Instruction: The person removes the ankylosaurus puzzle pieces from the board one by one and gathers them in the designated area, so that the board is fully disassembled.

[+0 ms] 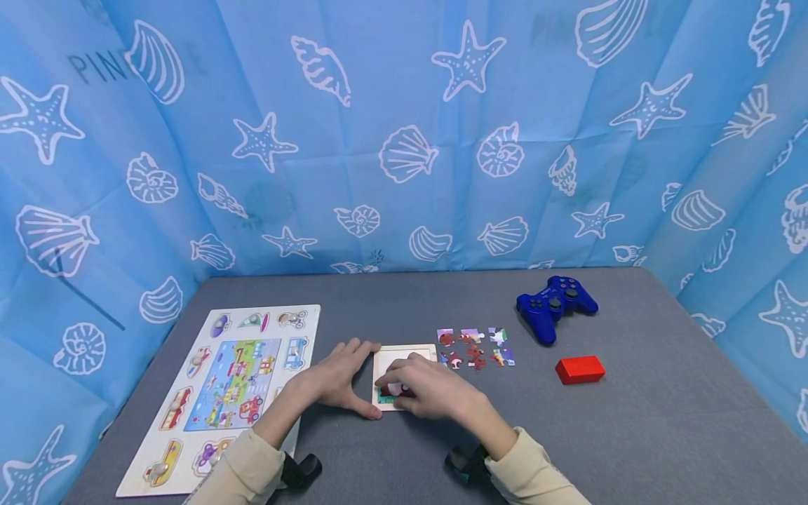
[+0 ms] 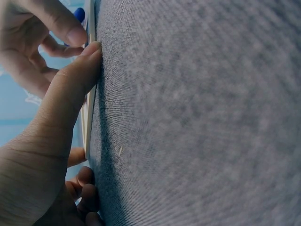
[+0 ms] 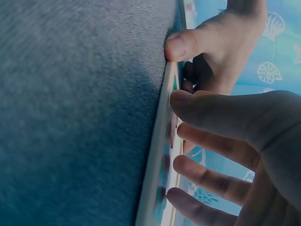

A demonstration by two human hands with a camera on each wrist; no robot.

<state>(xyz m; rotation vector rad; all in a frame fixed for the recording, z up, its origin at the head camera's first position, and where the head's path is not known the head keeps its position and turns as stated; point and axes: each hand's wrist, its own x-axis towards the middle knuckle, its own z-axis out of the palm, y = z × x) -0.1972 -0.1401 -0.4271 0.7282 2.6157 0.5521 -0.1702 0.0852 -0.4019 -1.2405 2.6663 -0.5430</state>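
A small wooden puzzle tray (image 1: 382,358) lies flat on the grey table. Its lower left shows picture pieces (image 1: 386,397) in green, white and dark red. Thumb and index finger of my left hand (image 1: 341,376) are spread along the tray's left side, one at each corner, touching the edge. My right hand (image 1: 435,386) is over the tray and hides much of it. In the right wrist view its fingertips (image 3: 181,162) are spread apart and rest on the pieces, the thumb (image 3: 207,110) near the tray's near edge.
Several loose jigsaw pieces (image 1: 475,348) lie just right of the tray. A large white peg puzzle board (image 1: 205,330) lies at the left, partly under the left forearm. Farther right are a blue game controller (image 1: 555,303) and a red block (image 1: 580,369). A blue curtain (image 1: 379,112) hangs behind the table.
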